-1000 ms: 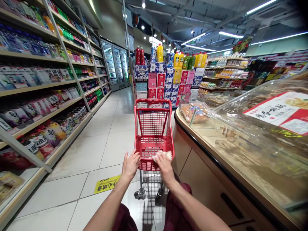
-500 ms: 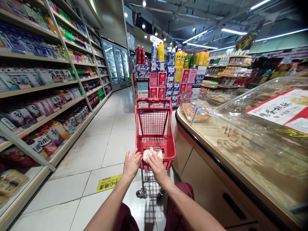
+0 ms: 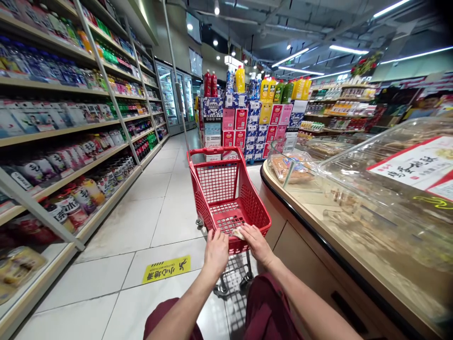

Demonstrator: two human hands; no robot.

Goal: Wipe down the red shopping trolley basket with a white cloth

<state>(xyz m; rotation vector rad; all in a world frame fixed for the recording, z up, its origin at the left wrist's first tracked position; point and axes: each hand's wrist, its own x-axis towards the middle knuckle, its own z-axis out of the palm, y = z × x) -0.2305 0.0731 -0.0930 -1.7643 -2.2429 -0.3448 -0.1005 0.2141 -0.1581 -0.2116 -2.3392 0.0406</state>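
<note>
Red shopping cart [image 3: 249, 208] stands on the tiled floor [image 3: 138, 212], and at its near end are my right hand [image 3: 257, 243], grasping a whitish cloth [image 3: 238, 233], and left hand [image 3: 216, 249], whose grip I cannot tell.

We see two forearms, left forearm [image 3: 186, 300] and right forearm [image 3: 307, 295], both bare up to edge of view. Shape is slim, wider toward elbow, narrower at wrist. Left hand [image 3: 216, 248] and right hand [image 3: 258, 243] are bare also, fingers slender. On legs we notice dark maroon cloth [image 3: 264, 307], same plain colour on both. Surface looks matt and soft, with folds and darker creases on right leg. Whether trousers or shorts, we cannot tell.
</note>
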